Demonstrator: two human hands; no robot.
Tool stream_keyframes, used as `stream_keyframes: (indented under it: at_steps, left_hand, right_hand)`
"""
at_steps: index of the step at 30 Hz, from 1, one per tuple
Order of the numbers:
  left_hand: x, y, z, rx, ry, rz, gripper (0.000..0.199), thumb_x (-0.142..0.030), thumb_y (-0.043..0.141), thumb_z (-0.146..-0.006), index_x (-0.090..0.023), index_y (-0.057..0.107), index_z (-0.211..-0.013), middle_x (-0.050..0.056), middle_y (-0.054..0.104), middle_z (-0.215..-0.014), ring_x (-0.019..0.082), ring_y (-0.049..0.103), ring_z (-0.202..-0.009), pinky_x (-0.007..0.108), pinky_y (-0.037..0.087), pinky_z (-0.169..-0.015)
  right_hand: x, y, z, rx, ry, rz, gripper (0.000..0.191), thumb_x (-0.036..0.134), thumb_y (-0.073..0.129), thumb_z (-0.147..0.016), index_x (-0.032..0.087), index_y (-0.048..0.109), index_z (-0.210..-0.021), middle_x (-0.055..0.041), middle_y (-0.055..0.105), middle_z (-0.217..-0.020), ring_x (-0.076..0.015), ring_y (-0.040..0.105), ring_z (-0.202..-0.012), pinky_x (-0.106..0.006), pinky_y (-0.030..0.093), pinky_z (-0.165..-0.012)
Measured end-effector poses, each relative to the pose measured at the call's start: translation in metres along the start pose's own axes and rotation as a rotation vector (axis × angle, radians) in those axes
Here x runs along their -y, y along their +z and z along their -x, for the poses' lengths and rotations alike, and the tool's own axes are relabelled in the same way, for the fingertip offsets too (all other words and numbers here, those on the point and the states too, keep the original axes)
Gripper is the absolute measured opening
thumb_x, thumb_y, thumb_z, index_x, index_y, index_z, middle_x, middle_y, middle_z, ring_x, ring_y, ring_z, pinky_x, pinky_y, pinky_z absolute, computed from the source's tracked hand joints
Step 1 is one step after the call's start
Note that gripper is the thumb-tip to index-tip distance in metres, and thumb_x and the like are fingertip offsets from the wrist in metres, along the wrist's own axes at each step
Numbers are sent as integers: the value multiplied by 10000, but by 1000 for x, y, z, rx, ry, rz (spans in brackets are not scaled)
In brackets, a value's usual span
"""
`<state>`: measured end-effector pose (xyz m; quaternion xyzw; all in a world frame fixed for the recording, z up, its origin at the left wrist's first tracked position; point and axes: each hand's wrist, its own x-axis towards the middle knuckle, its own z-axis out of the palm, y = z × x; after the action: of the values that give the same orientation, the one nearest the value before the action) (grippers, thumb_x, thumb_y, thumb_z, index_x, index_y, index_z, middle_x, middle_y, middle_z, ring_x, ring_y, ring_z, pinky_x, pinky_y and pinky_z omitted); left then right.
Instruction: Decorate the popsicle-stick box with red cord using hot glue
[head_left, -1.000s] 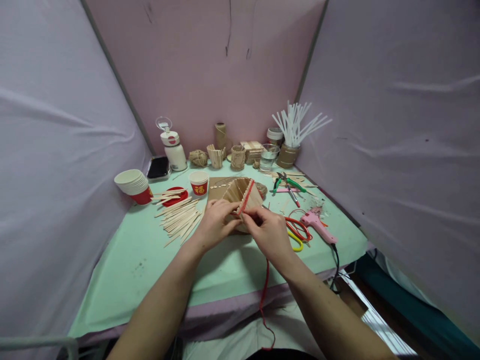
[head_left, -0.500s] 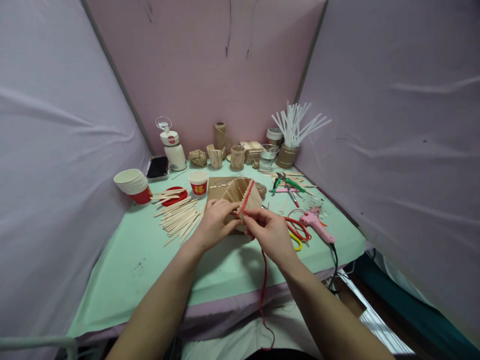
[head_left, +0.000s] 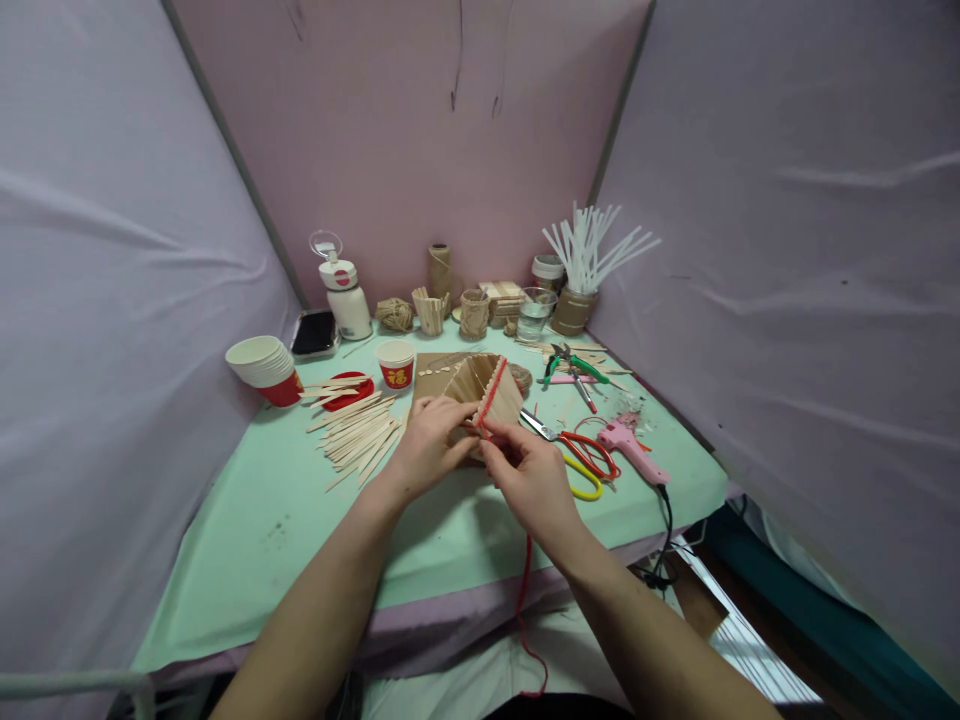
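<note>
Mint-covered counter [head_left: 240,575]. Your left hand, partly closed [head_left: 435,440], steadies the stick box [head_left: 504,405], near center; your right hand, nearly closed [head_left: 525,460], appears to pinch red cord [head_left: 522,595] by its near corner. Keep the cord taut, flush. Far right: brown jar [head_left: 574,314] holds white sticks [head_left: 589,250]; clear cup [head_left: 533,318] holds liquid [head_left: 532,327].

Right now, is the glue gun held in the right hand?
No, the glue gun lies on the table; the right hand is at the box.

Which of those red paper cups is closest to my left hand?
The lone upright cup, just beyond your left hand; the other cups sit nested in a stack farther left.
</note>
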<state>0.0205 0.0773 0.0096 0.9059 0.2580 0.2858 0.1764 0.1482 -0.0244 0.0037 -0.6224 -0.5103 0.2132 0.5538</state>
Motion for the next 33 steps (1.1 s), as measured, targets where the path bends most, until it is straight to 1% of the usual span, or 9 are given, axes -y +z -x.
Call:
stream_keyframes:
  at_steps: [4, 8, 10, 16, 22, 24, 27, 30, 33]
  left_hand:
    - [0, 0, 0, 4, -19, 0, 310, -179, 594, -842, -207, 646, -1147, 64, 719, -1001, 225, 607, -960, 395, 349, -886]
    - [0, 1, 0, -5, -14, -7, 325, -159, 573, -832, -210, 647, -1145, 65, 713, -1012, 227, 606, -982, 395, 349, -901]
    - [0, 2, 0, -10, -12, -23, 353, -130, 558, -817, -214, 651, -1147, 57, 710, -983, 220, 607, -965, 392, 350, -898]
    - [1, 3, -2, 5, 7, -80, 356, -158, 541, -842, -226, 634, -1178, 55, 706, -955, 219, 604, -949, 388, 345, -873]
    - [-1, -7, -17, 105, 125, -189, 304, -150, 538, -849, -236, 655, -1116, 44, 716, -925, 209, 606, -912, 379, 329, -849]
    - [-1, -9, -22, 133, 142, -248, 315, -112, 530, -826, -230, 665, -1085, 44, 717, -907, 208, 604, -904, 388, 324, -857]
    - [2, -10, -23, 168, 136, -298, 319, -94, 515, -809, -214, 668, -1062, 60, 719, -908, 216, 603, -917, 405, 329, -873]
    - [4, -14, -18, 211, 138, -276, 320, -121, 519, -816, -207, 650, -1095, 69, 718, -944, 223, 605, -960, 417, 341, -904]
    - [-2, -25, -16, 284, 159, -231, 383, -97, 481, -800, -216, 631, -1132, 57, 710, -1010, 220, 590, -1052, 409, 343, -960]
  right_hand:
    - [0, 3, 6, 29, -35, 25, 320, 249, 566, -855, 177, 701, -1136, -27, 734, -807, -155, 651, -673, -252, 517, -635]
    - [5, 5, 12, 72, -51, 12, 410, 256, 542, -877, 166, 624, -1268, -81, 717, -1085, -186, 662, -886, -299, 528, -789]
    - [8, 6, 17, 107, -38, 9, 489, 255, 536, -878, 149, 546, -1354, -96, 693, -1126, -193, 645, -930, -307, 521, -811]
    - [8, 10, 28, 272, 51, -48, 778, 282, 560, -870, 138, 193, -1541, -12, 628, -832, -157, 587, -721, -279, 494, -680]
    - [3, 8, 27, 355, 67, -56, 887, 321, 570, -886, 132, 23, -1557, -43, 643, -901, -190, 594, -799, -347, 488, -759]
    - [1, 9, 25, 368, 57, -66, 922, 315, 585, -878, 125, -12, -1555, -53, 655, -922, -203, 603, -842, -366, 484, -797]
    - [-4, 12, 23, 394, 50, -55, 952, 303, 608, -863, 144, -28, -1554, -59, 663, -938, -215, 613, -856, -376, 486, -796]
    - [-7, 15, 24, 401, 22, 8, 956, 299, 638, -844, 177, 11, -1555, -72, 658, -969, -241, 611, -902, -399, 481, -811]
    - [-9, 15, 26, 401, -1, 56, 932, 304, 641, -842, 181, 49, -1551, -88, 651, -995, -263, 603, -941, -425, 474, -833]
